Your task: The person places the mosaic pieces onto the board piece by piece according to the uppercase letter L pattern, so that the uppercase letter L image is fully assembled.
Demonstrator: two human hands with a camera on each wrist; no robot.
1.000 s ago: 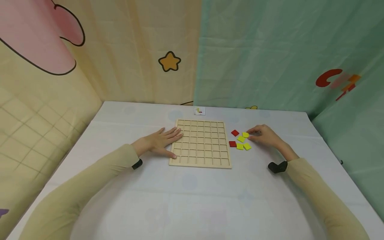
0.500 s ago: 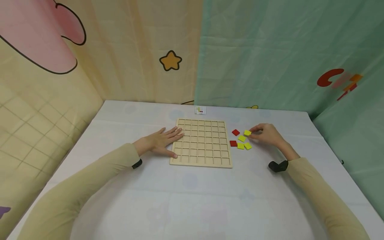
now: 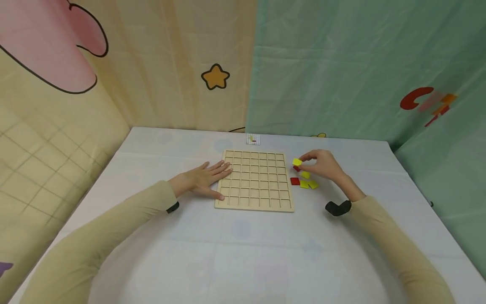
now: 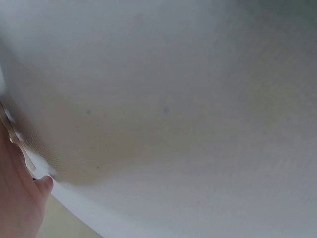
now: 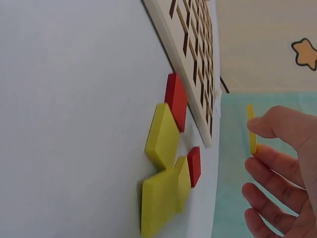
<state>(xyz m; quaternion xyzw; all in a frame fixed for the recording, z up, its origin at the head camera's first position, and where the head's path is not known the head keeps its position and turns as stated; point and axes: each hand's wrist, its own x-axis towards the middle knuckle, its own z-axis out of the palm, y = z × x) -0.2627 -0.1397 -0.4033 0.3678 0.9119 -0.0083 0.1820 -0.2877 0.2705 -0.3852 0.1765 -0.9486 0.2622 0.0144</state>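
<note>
My right hand point(image 3: 322, 164) pinches a yellow square tile point(image 3: 297, 161) between thumb and fingers, lifted off the table just right of the board. In the right wrist view the held tile point(image 5: 251, 130) is seen edge-on. Spread flat, my left hand point(image 3: 203, 179) rests with its fingers on the left edge of a wooden grid board point(image 3: 258, 181). Beneath the right hand lie several loose tiles: a red tile point(image 3: 295, 181), another red tile point(image 5: 194, 167), partly covered in the head view, and yellow ones, such as a yellow tile point(image 5: 159, 202).
A small card with a printed grid and coloured squares point(image 3: 253, 139) lies beyond the board near the table's back edge. The table has a white cloth point(image 3: 235, 253). Printed curtains point(image 3: 326, 67) hang behind and at both sides.
My right hand has picked up the far yellow tile from beside the others and carried it left, over the far red tile. The left hand stays on the board.
</note>
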